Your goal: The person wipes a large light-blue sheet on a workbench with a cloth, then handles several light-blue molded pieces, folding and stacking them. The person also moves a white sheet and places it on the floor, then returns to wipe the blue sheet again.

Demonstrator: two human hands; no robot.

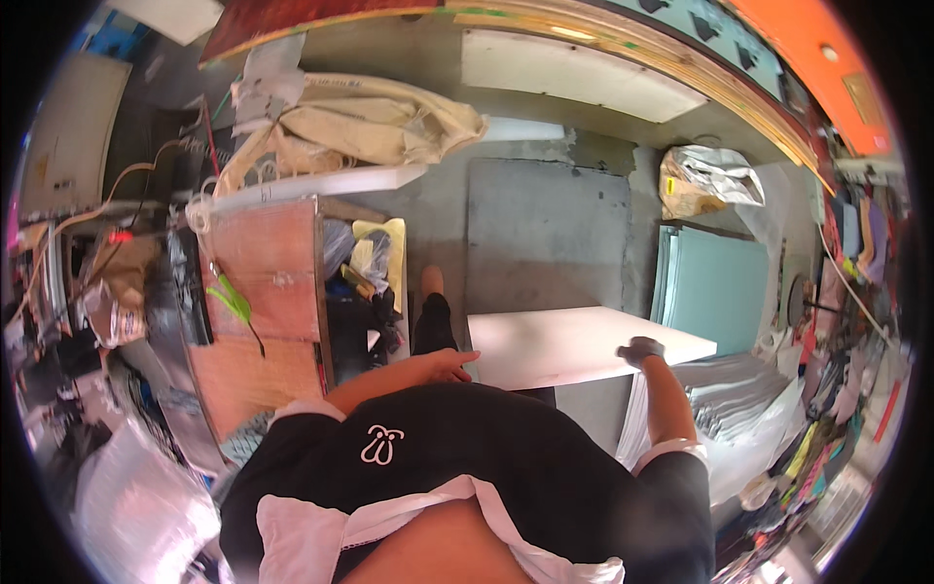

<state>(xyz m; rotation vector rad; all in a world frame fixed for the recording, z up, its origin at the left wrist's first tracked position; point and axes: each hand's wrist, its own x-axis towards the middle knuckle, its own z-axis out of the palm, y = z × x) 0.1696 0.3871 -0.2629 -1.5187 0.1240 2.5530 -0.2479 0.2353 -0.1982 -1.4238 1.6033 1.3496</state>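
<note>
A thick, pale pinkish-white board (545, 341) lies across in front of my body, its right end reaching past my right hand. At its left end is my left hand (452, 366), fingers apart and partly stretched out, close to the board's edge; whether it touches cannot be told. My right hand (640, 350) rests over the right part of the board, its fingers curled together. It looks dark, perhaps from a glove or shadow, and whatever it may hold is hidden. Beyond the board lies a flat dark grey slab (548, 234).
A reddish wooden cabinet (263, 273) stands at left with a green-handled tool (232, 298) on it. Bluish-green sheets (720, 282) and stacked silvery sheets (744, 399) are at right. A silver-and-brown bag (708, 180) and tan sacks (379, 122) lie farther off.
</note>
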